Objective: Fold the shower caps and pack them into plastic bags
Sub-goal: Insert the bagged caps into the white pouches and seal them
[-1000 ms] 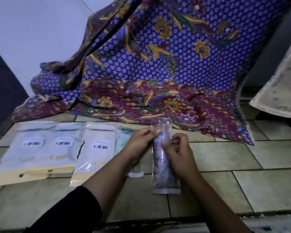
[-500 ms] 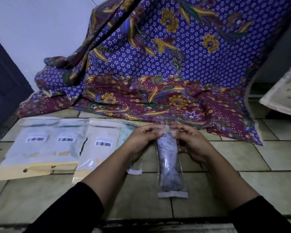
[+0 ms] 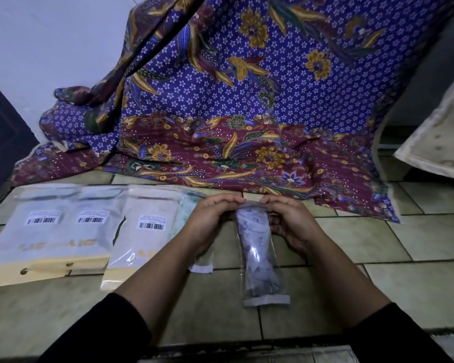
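My left hand (image 3: 212,218) and right hand (image 3: 290,222) both pinch the far end of the plastic bag (image 3: 266,298). If I seal it crooked, the bunched shower cap (image 3: 256,247) could push out.

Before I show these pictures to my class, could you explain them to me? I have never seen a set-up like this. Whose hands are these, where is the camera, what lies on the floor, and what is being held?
There is no machine here: a person works with two bare hands. The camera sits on their head, looking forward and down, so both arms come in from the bottom of the picture. The left hand and the right hand both pinch the top edge of a clear plastic bag. Inside it is a folded shower cap. The bag's lower end appears to rest on the tiled floor. To its left lie three flat packets with barcode labels. A patterned cloth hangs behind.
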